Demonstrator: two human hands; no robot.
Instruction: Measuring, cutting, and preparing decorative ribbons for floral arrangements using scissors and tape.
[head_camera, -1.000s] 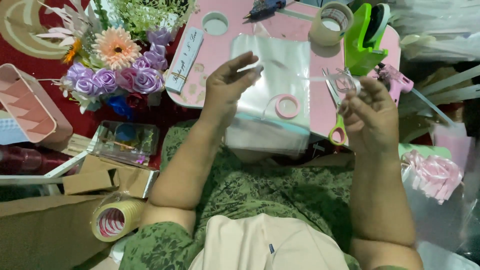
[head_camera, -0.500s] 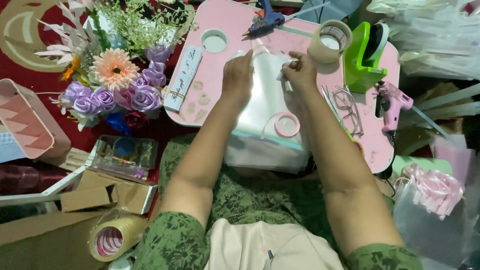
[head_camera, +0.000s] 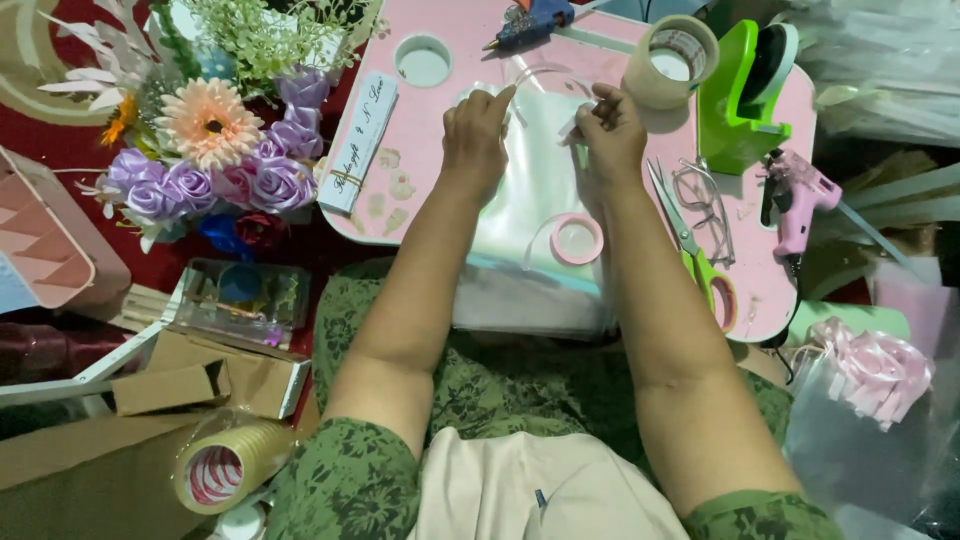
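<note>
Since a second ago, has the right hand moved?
Yes. The right hand has moved from beside the scissors inward and up the pink table, onto the clear plastic sheet near the left hand.

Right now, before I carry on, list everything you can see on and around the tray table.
Tray table: one, pink, centre.
Clear plastic sheet: one, on table under both hands.
Tape ring: one, pink, on sheet.
Tape roll: one, beige, table top.
Tape dispenser: one, green, right.
Scissors: one, green handles, right.
Glue guns: blue top, pink right.
Bouquet: one, purple and peach, left.
Left hand: on sheet.
Right hand: on sheet.
</note>
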